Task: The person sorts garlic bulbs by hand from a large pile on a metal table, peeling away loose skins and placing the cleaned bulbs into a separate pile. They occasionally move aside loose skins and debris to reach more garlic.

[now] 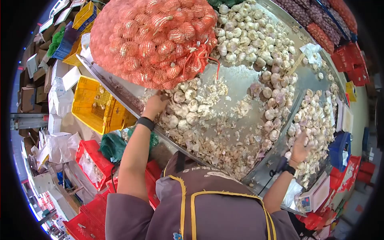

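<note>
My left hand [155, 105] reaches beside a small heap of garlic bulbs [188, 106], just below a large red mesh sack [156, 36] full of garlic. Its fingertips are hidden against the bulbs and sack, so any grip is unclear. Over on the right, my right hand [299, 150] rests at the edge of another garlic pile [314, 116], its fingers blurred. Loose skins [224, 148] cover the near part of the metal table [230, 86]. More bulbs [248, 34] lie at the far side, with a row of them running down toward me.
A raised metal edge [286, 126] divides the table between the two work areas. A yellow crate [94, 104] and a red crate [93, 164] stand at left. At the right are a scale [316, 196], a blue basket [340, 150] and red crates [351, 62].
</note>
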A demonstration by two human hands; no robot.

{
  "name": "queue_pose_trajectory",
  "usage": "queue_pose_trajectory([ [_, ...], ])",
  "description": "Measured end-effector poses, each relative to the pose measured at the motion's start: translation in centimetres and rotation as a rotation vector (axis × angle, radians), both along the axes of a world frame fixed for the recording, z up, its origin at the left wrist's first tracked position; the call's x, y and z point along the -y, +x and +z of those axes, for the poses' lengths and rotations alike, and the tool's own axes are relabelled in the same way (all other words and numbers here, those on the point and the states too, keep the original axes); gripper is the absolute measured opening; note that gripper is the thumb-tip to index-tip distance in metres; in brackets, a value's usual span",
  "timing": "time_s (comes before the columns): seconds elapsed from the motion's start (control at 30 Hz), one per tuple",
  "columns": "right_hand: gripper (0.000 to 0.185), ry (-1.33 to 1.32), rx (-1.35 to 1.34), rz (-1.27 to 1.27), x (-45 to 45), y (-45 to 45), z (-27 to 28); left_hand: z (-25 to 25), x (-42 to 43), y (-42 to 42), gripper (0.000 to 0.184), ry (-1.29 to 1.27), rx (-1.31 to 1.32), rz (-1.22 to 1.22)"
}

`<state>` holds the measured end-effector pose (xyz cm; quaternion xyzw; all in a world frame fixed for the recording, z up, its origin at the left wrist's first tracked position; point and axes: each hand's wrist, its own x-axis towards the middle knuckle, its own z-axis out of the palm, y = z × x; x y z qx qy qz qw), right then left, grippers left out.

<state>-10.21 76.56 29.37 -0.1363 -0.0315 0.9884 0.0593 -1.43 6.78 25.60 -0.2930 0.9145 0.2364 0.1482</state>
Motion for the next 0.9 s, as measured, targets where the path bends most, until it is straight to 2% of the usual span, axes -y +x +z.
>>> queue_pose_trajectory([
  [0.03, 0.060, -0.015, -0.151, 0.281, 3.7, 0.1, -0.5, -0.7, -1.1, 0.2, 0.050, -0.017, -0.011, -0.186],
  [0.07, 0.056, 0.017, -0.102, 0.393, 7.0, -0.5, -1.5, -1.1, -2.5, 0.4, 0.052, -0.035, -0.022, -0.375],
  [0.1, 0.052, 0.048, -0.052, 0.506, 10.3, -1.4, -2.8, 0.3, -4.6, 0.5, 0.054, 0.071, -0.007, -0.292],
  [0.13, 0.045, 0.219, -0.127, 0.675, 14.8, -2.5, -3.6, 2.0, -6.6, 0.7, 0.055, 0.174, 0.008, -0.208],
  [0.17, 0.039, 0.655, 0.041, 0.752, 19.8, -2.2, -2.0, 1.6, -7.9, 1.2, 0.057, 0.145, -0.032, -0.286],
  [0.2, 0.039, 1.053, 0.079, 0.855, 25.2, -2.3, 0.4, 1.2, -8.9, 1.5, 0.058, 0.118, -0.074, -0.363],
  [0.23, 0.041, 1.188, 0.000, 0.950, 28.4, -3.2, -0.1, 3.4, -9.8, 1.0, 0.057, 0.107, 0.009, -0.403],
  [0.27, 0.041, 1.557, -0.248, 0.957, 31.7, -3.7, -1.1, 4.3, -9.7, 0.8, 0.057, 0.114, 0.011, -0.407],
  [0.33, 0.039, 1.797, -0.524, 0.867, 38.2, -4.0, -0.4, 5.5, -9.3, 0.6, 0.059, 0.213, -0.053, -0.258],
  [0.37, 0.039, 1.897, -0.711, 0.810, 40.4, -4.4, -0.7, 6.7, -8.6, 0.4, 0.048, 0.275, -0.024, -0.157],
  [0.4, 0.039, 2.005, -0.846, 0.843, 42.4, -5.1, -1.3, 6.5, -7.4, 0.6, 0.048, 0.280, -0.019, -0.160],
  [0.43, 0.038, 2.108, -0.989, 0.872, 43.7, -5.3, -2.2, 6.3, -5.9, 0.9, 0.042, 0.698, -0.067, 0.093],
  [0.47, 0.038, 2.107, -0.988, 0.874, 44.3, -4.9, -3.1, 6.2, -5.0, 1.1, 0.037, 1.108, -0.116, 0.358],
  [0.5, 0.038, 2.252, -1.059, 0.786, 45.0, -4.4, -3.7, 6.8, -4.8, 1.2, 0.037, 1.107, -0.116, 0.359],
  [0.53, 0.038, 2.393, -1.130, 0.688, 45.3, -4.0, -4.2, 7.7, -4.6, 1.5, 0.031, 1.257, -0.198, 0.530],
  [0.57, 0.037, 2.480, -1.179, 0.798, 45.2, -4.0, -4.7, 8.2, -4.4, 1.7, 0.025, 1.403, -0.283, 0.704],
  [0.6, 0.037, 2.480, -1.180, 0.803, 44.8, -3.8, -4.3, 6.5, -3.8, 1.9, 0.025, 1.404, -0.282, 0.707],
  [0.67, 0.033, 2.241, -0.951, 0.956, 43.2, -3.4, -3.2, 1.2, -2.4, 2.1, 0.024, 0.722, -0.320, 0.296],
  [0.7, 0.033, 2.187, -0.736, 0.939, 42.3, -3.3, -3.1, 0.6, -2.7, 1.7, 0.029, 0.240, -0.452, 0.049],
  [0.73, 0.032, 1.996, -0.562, 0.928, 40.6, -3.8, -4.6, 0.9, -3.3, 1.2, 0.029, 0.252, -0.449, 0.052],
  [0.77, 0.031, 1.803, -0.399, 0.902, 38.8, -4.5, -6.2, 1.9, -4.0, 0.5, 0.035, 0.043, -0.337, -0.057],
  [0.8, 0.032, 1.519, -0.151, 0.950, 37.2, -4.9, -5.1, 2.8, -4.6, -0.2, 0.042, -0.167, -0.222, -0.164],
  [0.83, 0.032, 1.223, 0.080, 0.971, 36.0, -5.2, -3.8, 3.3, -4.8, -0.8, 0.051, -0.154, -0.066, -0.201],
  [0.87, 0.032, 1.227, 0.078, 0.974, 34.6, -5.6, -3.7, 2.9, -4.7, -1.1, 0.051, -0.152, -0.067, -0.197],
  [0.9, 0.034, 1.427, -0.049, 1.034, 33.7, -6.0, -2.9, 2.5, -4.8, -1.3, 0.053, -0.176, -0.004, -0.247],
])
